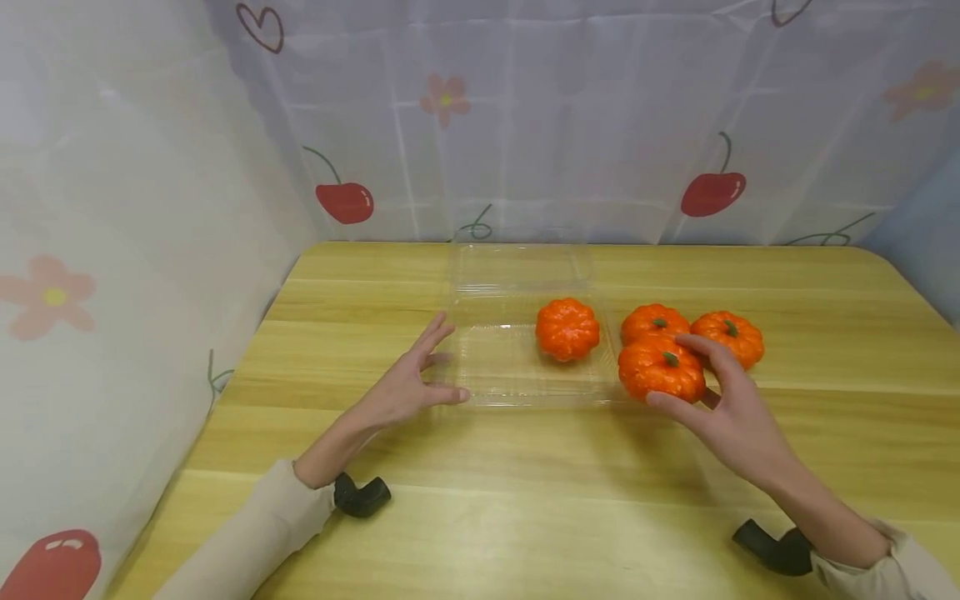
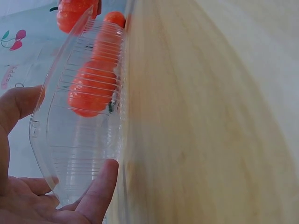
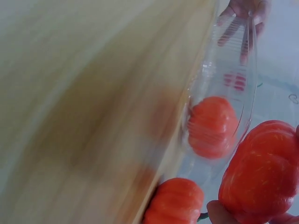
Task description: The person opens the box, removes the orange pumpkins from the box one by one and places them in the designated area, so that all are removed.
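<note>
A clear plastic tray [image 1: 495, 375] lies open in the middle of the wooden table, with one small orange pumpkin [image 1: 567, 329] inside it. My left hand [image 1: 438, 367] lies with straight fingers against the tray's left edge; in the left wrist view my thumb [image 2: 96, 196] touches the tray [image 2: 79, 140]. Just right of the tray, my right hand [image 1: 697, 383] grips a second pumpkin [image 1: 660, 371], thumb in front and fingers over the top. Whether it is lifted off the table I cannot tell. Two more pumpkins [image 1: 654, 321] [image 1: 729, 336] sit behind it. The right wrist view shows the held pumpkin [image 3: 261, 172] up close.
The tray's clear lid [image 1: 517, 267] lies flat behind it. Cloth printed with cherries and flowers walls in the table [image 1: 480, 500] at the back and left. Bare wood stretches in front of the tray and to the far right.
</note>
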